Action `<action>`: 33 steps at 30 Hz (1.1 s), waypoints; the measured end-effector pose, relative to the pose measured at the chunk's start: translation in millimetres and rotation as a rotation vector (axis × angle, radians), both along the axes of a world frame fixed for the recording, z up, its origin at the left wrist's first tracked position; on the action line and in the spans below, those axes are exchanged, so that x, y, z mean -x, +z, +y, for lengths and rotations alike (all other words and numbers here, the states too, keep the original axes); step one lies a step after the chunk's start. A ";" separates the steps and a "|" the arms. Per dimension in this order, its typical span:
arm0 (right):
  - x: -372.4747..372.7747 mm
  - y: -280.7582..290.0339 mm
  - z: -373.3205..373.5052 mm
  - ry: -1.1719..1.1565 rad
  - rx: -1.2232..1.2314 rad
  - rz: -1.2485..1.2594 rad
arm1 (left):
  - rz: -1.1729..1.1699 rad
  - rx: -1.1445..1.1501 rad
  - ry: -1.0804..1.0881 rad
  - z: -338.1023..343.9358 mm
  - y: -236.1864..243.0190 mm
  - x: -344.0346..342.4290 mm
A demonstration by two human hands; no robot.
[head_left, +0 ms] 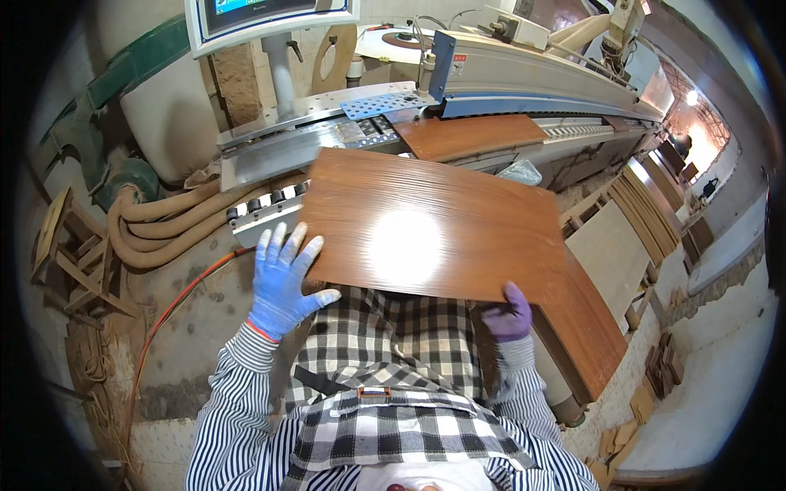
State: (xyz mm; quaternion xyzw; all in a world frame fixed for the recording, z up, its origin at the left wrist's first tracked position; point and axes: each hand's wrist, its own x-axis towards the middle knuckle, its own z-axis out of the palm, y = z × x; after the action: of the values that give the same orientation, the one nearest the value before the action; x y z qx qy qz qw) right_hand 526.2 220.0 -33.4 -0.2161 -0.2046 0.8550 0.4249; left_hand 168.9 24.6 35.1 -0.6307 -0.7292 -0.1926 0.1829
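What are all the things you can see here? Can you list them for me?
wood-grain panel: one, reddish brown with a bright glare spot, held flat in front of the person
second panel: one, reddish brown, lying on the machine's feed bed
edge-processing machine: one, grey and blue, across the top
control screen: one, white frame, top left
dust hoses: several, tan, ribbed, left of the machine
orange cable: one, on the floor at left
panel stack: brown, at the person's right
wooden stool: one, pale, far left
checked apron: black and white, on the person
left hand: blue glove, at the panel's left edge
right hand: purple glove, gripping the near edge
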 end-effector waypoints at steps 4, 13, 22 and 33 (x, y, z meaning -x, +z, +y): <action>94.2 10.9 16.9 0.222 0.001 -0.046 | 0.100 -0.045 0.236 -34.2 -8.8 28.6; 204.4 5.3 30.5 0.458 0.031 0.140 | -0.105 0.006 0.531 -55.4 -14.8 85.7; 39.3 15.0 49.2 -0.168 -1.026 -0.959 | -0.140 0.108 0.648 -2.2 -4.6 125.6; -151.9 -58.3 48.9 -0.185 -1.087 -2.473 | -0.143 0.158 0.710 22.6 -0.1 119.2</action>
State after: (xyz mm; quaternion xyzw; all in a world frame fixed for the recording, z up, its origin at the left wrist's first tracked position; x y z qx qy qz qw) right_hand 678.0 268.9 -91.7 -0.6561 -0.7437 -0.1175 0.0508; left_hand 49.7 47.2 35.0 -0.3356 -0.9261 -0.1037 0.1376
